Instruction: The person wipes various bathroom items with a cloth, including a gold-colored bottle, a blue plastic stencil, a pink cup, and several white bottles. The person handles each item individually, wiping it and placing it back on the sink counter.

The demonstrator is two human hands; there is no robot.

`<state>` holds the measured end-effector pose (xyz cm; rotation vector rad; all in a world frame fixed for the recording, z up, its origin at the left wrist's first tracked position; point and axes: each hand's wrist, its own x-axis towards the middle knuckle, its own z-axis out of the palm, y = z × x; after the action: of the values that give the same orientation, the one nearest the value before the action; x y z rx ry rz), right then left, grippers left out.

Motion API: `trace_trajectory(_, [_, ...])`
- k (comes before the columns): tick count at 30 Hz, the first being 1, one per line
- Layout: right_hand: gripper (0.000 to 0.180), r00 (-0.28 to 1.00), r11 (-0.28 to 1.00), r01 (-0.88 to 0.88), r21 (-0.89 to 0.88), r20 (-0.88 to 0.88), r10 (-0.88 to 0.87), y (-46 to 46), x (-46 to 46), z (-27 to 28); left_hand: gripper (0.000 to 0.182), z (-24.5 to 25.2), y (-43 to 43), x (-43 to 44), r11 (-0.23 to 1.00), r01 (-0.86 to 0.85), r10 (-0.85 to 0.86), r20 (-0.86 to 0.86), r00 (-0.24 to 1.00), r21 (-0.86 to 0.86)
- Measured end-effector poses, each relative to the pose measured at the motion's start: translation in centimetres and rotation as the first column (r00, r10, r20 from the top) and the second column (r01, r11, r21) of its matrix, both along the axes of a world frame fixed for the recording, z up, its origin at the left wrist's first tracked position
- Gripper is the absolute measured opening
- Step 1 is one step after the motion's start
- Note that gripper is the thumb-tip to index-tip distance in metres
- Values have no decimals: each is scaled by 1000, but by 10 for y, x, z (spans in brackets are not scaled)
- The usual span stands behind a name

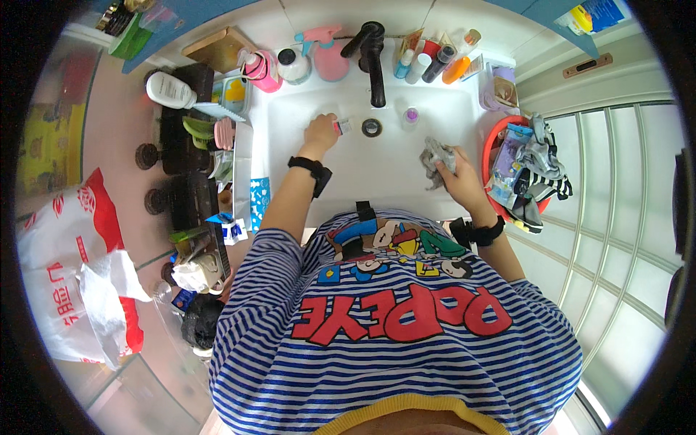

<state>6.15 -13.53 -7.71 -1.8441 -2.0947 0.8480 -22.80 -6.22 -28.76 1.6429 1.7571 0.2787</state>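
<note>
Both hands are over the white washbasin. At the left of the basin, my left hand has its fingers curled around a small labelled item, mostly hidden by the hand. My right hand grips a crumpled, wet-looking grey cloth on the right side. Between the hands lies the dark-ringed drain. A small clear container with something purple stands right of the drain. The dark faucet reaches over the basin from the back rim.
A pink spray bottle, a white jar and a pink pump bottle line the back left rim. Several tubes and bottles stand back right. A red basket of clothes hangs at right. A dark rack is at left.
</note>
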Motion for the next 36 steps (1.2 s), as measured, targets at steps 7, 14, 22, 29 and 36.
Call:
trace_trajectory(7, [40, 972, 978, 203, -39, -117, -206, -20, -4, 16, 41, -55, 5, 43, 988, 112, -72, -323, 944, 108])
trace_trajectory(14, [33, 913, 928, 252, -273, -252, -321, -11, -3, 17, 35, -43, 8, 48, 984, 107, -65, -279, 958, 141])
trace_trajectory(22, [37, 752, 972, 143, -186, -619, -229, 22, -30, -5, 46, 93, -23, 21, 983, 20, -141, 682, 718, 182])
trace_trajectory(29, [29, 565, 988, -132, -78, -825, 10, 24, -77, 15, 45, 186, -67, 22, 836, 23, -294, 412, 863, 548])
trace_trajectory(36, [29, 651, 990, 68, -121, -747, -136, 19, -97, 31, 47, 217, -78, 23, 636, 144, -310, 80, 947, 758])
